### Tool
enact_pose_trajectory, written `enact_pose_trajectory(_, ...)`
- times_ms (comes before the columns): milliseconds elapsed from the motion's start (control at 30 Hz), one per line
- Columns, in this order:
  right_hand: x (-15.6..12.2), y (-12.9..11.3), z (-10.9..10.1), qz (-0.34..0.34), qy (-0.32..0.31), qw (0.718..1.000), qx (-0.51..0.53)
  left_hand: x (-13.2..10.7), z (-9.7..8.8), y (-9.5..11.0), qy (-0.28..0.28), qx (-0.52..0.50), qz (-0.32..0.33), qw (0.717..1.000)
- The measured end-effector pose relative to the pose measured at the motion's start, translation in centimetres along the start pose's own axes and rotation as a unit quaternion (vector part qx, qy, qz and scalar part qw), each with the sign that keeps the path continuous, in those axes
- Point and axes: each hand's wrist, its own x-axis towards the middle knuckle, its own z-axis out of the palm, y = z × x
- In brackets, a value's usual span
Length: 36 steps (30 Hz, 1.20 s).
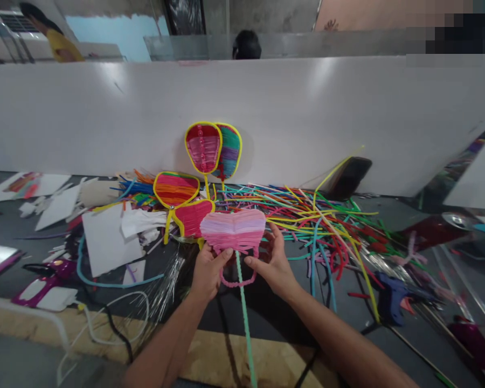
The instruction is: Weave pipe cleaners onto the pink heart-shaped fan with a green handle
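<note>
Both the left hand (207, 270) and right hand (271, 262) pinch a pink pipe-cleaner fan (233, 229) above the tabletop's (267, 318) near edge.

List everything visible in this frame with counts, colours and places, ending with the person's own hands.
Pink heart-shaped woven pipe-cleaner fan: one, pink bands on a green stem, held above the dark table.
Finished yellow-rimmed woven fans: four, red, orange and mixed colours; two upright against the board, two lying below them.
Loose pipe cleaners: many, mixed colours, piled right of centre.
White paper sheets: several, left of centre.
Blue glue gun: one, on the table at right.
White board: one, standing across the table's back.
Another person's head: one, dark hair, behind the board.
Left hand: pinches the pink fan's lower left edge.
Right hand: grips its lower right edge.
</note>
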Motion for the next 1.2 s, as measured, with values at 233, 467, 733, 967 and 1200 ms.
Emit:
enact_pose_trajectory(233, 0.1, -0.3, 0.4, 0.027, -0.009, 0.99, 0.137, -0.2, -0.2, -0.5, -0.029, 0.019, -0.028, 0.999)
enact_pose_trajectory(467, 0.5, -0.6, 0.0, 0.171, -0.021, 0.953, 0.251, -0.2, -0.4, -0.8, -0.03, 0.029, -0.027, 0.999)
enact_pose_trajectory(733, 0.3, -0.3, -0.1, 0.274, -0.106, 0.908, 0.298, -0.1, -0.5, -0.5, -0.039, 0.044, -0.037, 0.998)
enact_pose_trajectory(967, 0.6, -1.0, -0.2, 0.212, -0.036, 0.935, 0.284, 0.1, -0.5, -0.3, -0.012, 0.085, 0.039, 0.996)
enact_pose_trajectory(1200, 0.2, -1.7, 0.1, 0.084, 0.016, 0.983, 0.159, -1.7, -0.3, 0.3, -0.049, 0.298, 0.178, 0.937)
